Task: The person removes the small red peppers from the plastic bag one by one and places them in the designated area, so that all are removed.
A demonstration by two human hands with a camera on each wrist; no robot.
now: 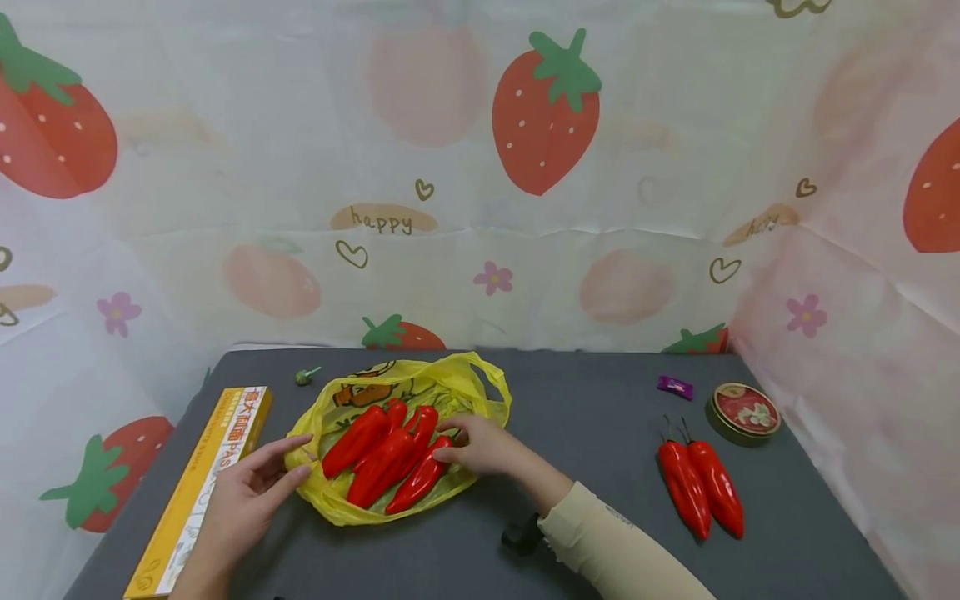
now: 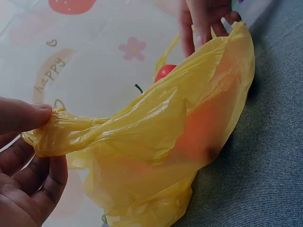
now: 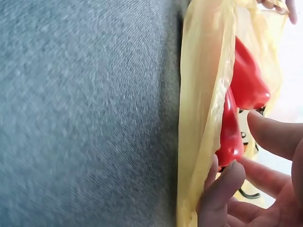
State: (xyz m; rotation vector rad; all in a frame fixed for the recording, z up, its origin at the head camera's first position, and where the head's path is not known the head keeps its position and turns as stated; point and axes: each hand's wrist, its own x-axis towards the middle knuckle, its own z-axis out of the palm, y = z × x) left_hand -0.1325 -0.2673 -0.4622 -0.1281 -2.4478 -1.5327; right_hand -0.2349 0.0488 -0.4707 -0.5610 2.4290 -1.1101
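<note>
A yellow plastic bag (image 1: 352,518) lies open on the dark table with several glossy red peppers (image 1: 385,468) inside. My left hand (image 1: 251,492) is at its left side, where the thumb and fingers pinch the bag's gathered edge (image 2: 71,135), as the left wrist view shows. Over the bag's right side, my right hand (image 1: 480,444) has its fingertips at the end of the nearest pepper (image 1: 422,479). In the right wrist view the thumb and fingers stand spread apart, and one fingertip rests at the pepper's end (image 3: 230,149).
Two more red peppers (image 1: 701,490) lie side by side on the right. Behind them are a round tin (image 1: 744,412) and a small purple wrapped sweet (image 1: 675,387). A yellow and white pasta box (image 1: 198,492) runs along the left edge, with a small green item (image 1: 304,377) behind it.
</note>
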